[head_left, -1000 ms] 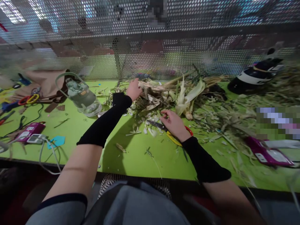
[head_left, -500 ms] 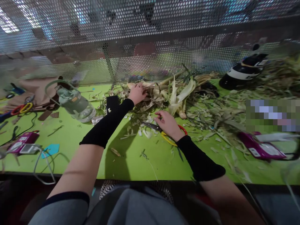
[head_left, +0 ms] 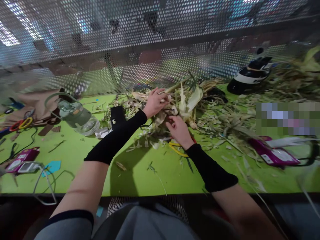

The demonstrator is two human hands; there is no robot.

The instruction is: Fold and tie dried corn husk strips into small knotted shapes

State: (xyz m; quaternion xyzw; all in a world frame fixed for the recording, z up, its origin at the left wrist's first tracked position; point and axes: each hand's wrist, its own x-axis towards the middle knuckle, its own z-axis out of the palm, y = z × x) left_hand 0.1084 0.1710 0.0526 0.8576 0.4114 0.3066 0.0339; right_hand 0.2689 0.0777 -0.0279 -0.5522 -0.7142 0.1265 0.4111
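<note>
My left hand lies on the pile of dry corn husks, fingers curled round some of them. Just nearer to me, my right hand has its thumb and fingers closing on the front edge of the same husks. Beneath its wrist are scissors with yellow and red handles; their blades are mostly covered by husks. A pale, upright corn husk with a stub end stands right of my hands. Both forearms wear black sleeves.
A clear bottle with a green lid and a black phone-like slab are on the left. A black bottle stands back right. Purple boxes and cables lie at the sides. A perforated metal screen closes off the back.
My left hand has moved right and drawn husks toward me, over the scissor blades. My right hand has shifted slightly forward to meet them.
</note>
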